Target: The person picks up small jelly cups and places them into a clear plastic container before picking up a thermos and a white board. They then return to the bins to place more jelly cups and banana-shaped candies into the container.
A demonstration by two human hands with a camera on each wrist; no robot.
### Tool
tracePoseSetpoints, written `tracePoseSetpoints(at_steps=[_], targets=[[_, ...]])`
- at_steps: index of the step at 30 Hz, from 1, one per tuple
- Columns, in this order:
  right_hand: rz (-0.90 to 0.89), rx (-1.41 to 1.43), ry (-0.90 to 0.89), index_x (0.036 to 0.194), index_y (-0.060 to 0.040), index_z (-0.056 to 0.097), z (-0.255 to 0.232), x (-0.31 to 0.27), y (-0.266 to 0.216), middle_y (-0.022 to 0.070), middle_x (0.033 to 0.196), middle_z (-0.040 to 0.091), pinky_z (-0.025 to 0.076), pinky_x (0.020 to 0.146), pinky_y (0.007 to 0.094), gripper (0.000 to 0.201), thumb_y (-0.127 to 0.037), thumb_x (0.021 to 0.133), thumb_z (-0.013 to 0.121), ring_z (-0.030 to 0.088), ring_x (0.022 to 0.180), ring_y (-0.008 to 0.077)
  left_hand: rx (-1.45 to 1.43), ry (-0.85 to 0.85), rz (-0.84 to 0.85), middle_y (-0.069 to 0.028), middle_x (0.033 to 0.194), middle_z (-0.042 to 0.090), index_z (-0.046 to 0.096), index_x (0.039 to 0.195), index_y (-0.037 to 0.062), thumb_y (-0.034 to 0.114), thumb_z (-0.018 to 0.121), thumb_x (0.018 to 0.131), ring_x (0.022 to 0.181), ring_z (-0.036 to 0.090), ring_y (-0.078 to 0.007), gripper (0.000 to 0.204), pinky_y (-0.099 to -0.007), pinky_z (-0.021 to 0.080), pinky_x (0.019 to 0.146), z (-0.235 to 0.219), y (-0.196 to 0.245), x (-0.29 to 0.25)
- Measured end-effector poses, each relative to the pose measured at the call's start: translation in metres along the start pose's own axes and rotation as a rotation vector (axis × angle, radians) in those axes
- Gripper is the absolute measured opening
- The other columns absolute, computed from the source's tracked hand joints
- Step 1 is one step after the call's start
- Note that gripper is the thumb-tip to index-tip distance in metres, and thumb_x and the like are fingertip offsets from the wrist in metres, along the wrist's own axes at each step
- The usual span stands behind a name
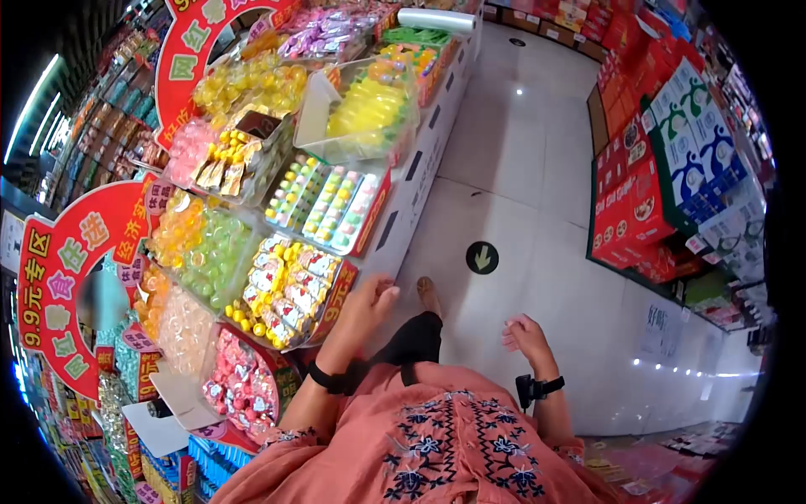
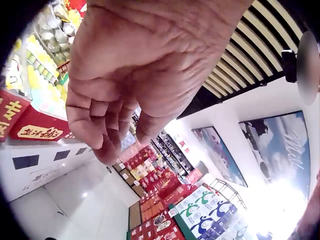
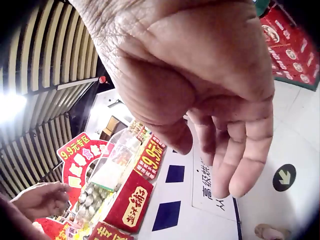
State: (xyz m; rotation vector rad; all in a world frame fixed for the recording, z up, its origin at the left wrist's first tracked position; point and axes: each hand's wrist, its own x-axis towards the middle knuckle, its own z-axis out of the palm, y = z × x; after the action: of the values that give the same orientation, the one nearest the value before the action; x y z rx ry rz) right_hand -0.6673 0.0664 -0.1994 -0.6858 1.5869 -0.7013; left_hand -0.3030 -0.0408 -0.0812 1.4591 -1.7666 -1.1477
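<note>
My left hand (image 1: pixel 365 311) hangs beside the candy display with loosely bent fingers, holding nothing. Nearest to it is a bin of yellow-and-white wrapped candies (image 1: pixel 285 290) at the stand's corner. The left wrist view shows the palm of that left hand (image 2: pixel 135 75) with its fingers bent inward. Over the aisle floor, my right hand (image 1: pixel 527 340) is held out in front of the body, also with nothing in it. Its fingers (image 3: pixel 245 155) point down, slightly curved, in the right wrist view. Behind the corner bin stands a tray of pastel ball candies (image 1: pixel 327 202).
Bins of green jelly candies (image 1: pixel 210 260) and pink wrapped candies (image 1: pixel 239 382) fill the left side, beneath red arched signs (image 1: pixel 63 294). A clear tub of yellow sweets (image 1: pixel 365 109) sits farther along. Stacked red boxes (image 1: pixel 630 197) line the aisle's right. A round arrow sticker (image 1: pixel 483 258) marks the floor.
</note>
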Motion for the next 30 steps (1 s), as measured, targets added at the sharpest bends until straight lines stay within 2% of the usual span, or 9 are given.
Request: tracePoseSetpoints(at_steps=[4, 5, 8, 12, 16, 18, 21, 24, 30], targets=[[-0.076, -0.04, -0.02, 0.108, -0.0026, 0.059, -0.005, 0.06, -0.066, 0.0099, 0.091, 0.066, 0.055, 0.059, 0.0299, 0.023, -0.023, 0.099, 0.055, 0.067, 0.072, 0.0182, -0.087, 0.037, -0.085, -0.0069, 0.086, 0.062, 0.057, 0.116, -0.0016, 0.02, 0.06, 0.1, 0.073, 0.062, -0.0141, 0.028, -0.0299, 0.052, 0.067, -0.014, 0.006, 0.067], [-0.091, -0.044, -0.031, 0.108, -0.0023, 0.059, -0.005, 0.073, -0.084, 0.0098, 0.092, 0.066, 0.055, 0.059, 0.0299, 0.024, -0.024, 0.099, 0.055, 0.067, 0.072, 0.0179, -0.066, 0.125, -0.036, -0.0138, 0.082, 0.065, 0.059, 0.114, -0.0006, 0.023, 0.06, 0.098, 0.072, 0.064, -0.0209, 0.029, -0.0338, 0.051, 0.067, -0.016, 0.006, 0.083], [-0.112, -0.149, -0.086, 0.109, -0.0022, 0.06, -0.002, 0.109, -0.136, 0.0094, 0.092, 0.067, 0.055, 0.06, 0.0302, 0.024, -0.023, 0.099, 0.055, 0.067, 0.073, 0.017, -0.158, 0.181, -0.059, -0.0129, 0.082, 0.064, 0.058, 0.113, -0.0007, 0.024, 0.059, 0.099, 0.071, 0.063, -0.0193, 0.028, -0.0331, 0.05, 0.066, -0.026, -0.004, 0.136], [-0.125, -0.22, -0.119, 0.112, -0.0035, 0.06, 0.007, 0.159, -0.209, 0.009, 0.093, 0.067, 0.055, 0.062, 0.0303, 0.023, -0.022, 0.098, 0.056, 0.067, 0.074, 0.0161, -0.371, 0.176, -0.295, -0.0091, 0.087, 0.065, 0.058, 0.111, -0.001, 0.026, 0.056, 0.101, 0.07, 0.063, -0.0156, 0.03, -0.03, 0.051, 0.065, -0.044, 0.012, 0.198], [-0.2, -0.185, -0.095, 0.113, -0.0038, 0.06, 0.009, 0.196, -0.249, 0.0083, 0.092, 0.068, 0.054, 0.062, 0.0289, 0.022, -0.02, 0.099, 0.055, 0.067, 0.074, 0.0154, -0.487, 0.178, -0.369, -0.01, 0.09, 0.066, 0.056, 0.109, 0.0011, 0.044, 0.052, 0.101, 0.069, 0.064, -0.0149, 0.044, -0.0278, 0.049, 0.059, -0.058, -0.003, 0.244], [-0.197, -0.172, -0.101, 0.112, -0.0032, 0.06, 0.011, 0.211, -0.268, 0.0081, 0.092, 0.067, 0.054, 0.062, 0.028, 0.02, -0.018, 0.1, 0.054, 0.067, 0.074, 0.0152, -0.492, 0.205, -0.387, -0.0102, 0.087, 0.065, 0.055, 0.106, 0.0032, 0.056, 0.043, 0.102, 0.066, 0.064, -0.0163, 0.055, -0.0268, 0.047, 0.054, -0.069, 0.003, 0.258], [-0.179, -0.226, -0.152, 0.112, -0.0026, 0.06, 0.01, 0.242, -0.296, 0.0075, 0.093, 0.066, 0.054, 0.062, 0.0271, 0.021, -0.019, 0.101, 0.054, 0.067, 0.077, 0.0149, -0.583, 0.255, -0.462, -0.0128, 0.086, 0.066, 0.054, 0.106, 0.0032, 0.062, 0.042, 0.1, 0.065, 0.065, -0.0184, 0.06, -0.0279, 0.047, 0.052, -0.078, -0.01, 0.271], [-0.253, -0.2, -0.203, 0.113, -0.0015, 0.059, 0.014, 0.278, -0.333, 0.007, 0.096, 0.065, 0.054, 0.062, 0.027, 0.023, -0.02, 0.101, 0.054, 0.067, 0.077, 0.0148, -0.596, 0.327, -0.523, -0.0157, 0.088, 0.067, 0.053, 0.113, -0.0013, 0.061, 0.043, 0.1, 0.064, 0.066, -0.0185, 0.064, -0.0254, 0.045, 0.046, -0.078, -0.022, 0.281], [-0.417, -0.073, -0.245, 0.123, -0.001, 0.054, 0.038, 0.367, -0.443, 0.0089, 0.103, 0.062, 0.056, 0.064, 0.0283, 0.034, -0.028, 0.103, 0.053, 0.067, 0.079, 0.0165, -0.6, 0.491, -0.64, -0.018, 0.09, 0.066, 0.048, 0.114, -0.0029, 0.055, 0.052, 0.098, 0.062, 0.068, -0.0201, 0.06, -0.024, 0.045, 0.043, -0.07, -0.002, 0.299]])
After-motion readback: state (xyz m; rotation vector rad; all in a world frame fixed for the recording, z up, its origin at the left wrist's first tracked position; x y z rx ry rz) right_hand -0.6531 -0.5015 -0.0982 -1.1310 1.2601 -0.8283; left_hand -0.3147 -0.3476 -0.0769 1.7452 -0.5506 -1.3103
